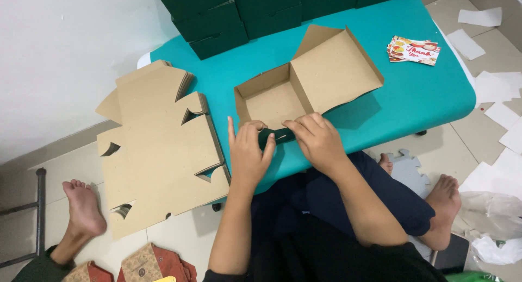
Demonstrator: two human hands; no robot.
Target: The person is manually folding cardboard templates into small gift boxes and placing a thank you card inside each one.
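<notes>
A half-folded cardboard box (272, 100), brown inside and dark green outside, sits on the teal table (424, 92) with its lid (334, 70) tilted open to the right. My left hand (247, 151) and my right hand (318, 141) both press on the box's near front flap (270, 134), fingers curled over its edge. A stack of flat brown box blanks (160, 146) lies just left of my left hand, overhanging the table's left edge.
Several finished dark green boxes (244, 13) are stacked at the table's far edge. A small pile of printed cards (414, 49) lies at the far right. White paper scraps (497, 97) litter the tiled floor. Another person's bare foot (84, 206) rests at the left.
</notes>
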